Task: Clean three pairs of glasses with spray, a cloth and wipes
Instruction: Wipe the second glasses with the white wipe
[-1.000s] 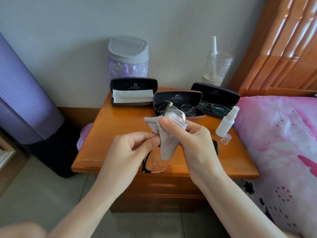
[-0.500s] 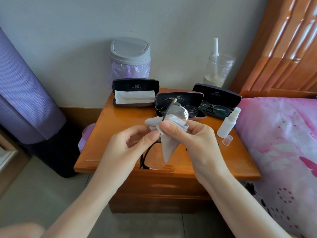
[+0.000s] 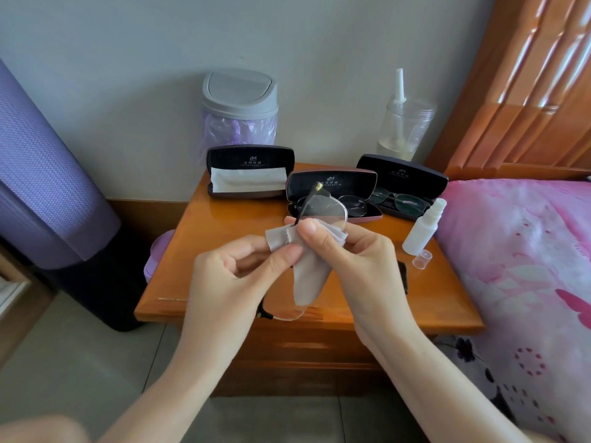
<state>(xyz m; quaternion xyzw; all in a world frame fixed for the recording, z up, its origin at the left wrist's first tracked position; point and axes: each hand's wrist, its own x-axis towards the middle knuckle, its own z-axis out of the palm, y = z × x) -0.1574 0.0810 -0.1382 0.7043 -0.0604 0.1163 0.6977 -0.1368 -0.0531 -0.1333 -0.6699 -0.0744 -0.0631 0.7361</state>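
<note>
the person's right hand [image 3: 355,260] has thumb and fingers pinched round a grey cloth [image 3: 311,276] folded over the upper lens of the glasses [image 3: 323,209], held up over the front of the wooden bench [image 3: 204,251]. the left hand [image 3: 230,279] pinches the frame near its middle, lower lens hanging below. the white spray bottle [image 3: 422,230] stands near the bench's right edge, with its clear cap [image 3: 422,259] just beside it.
</note>
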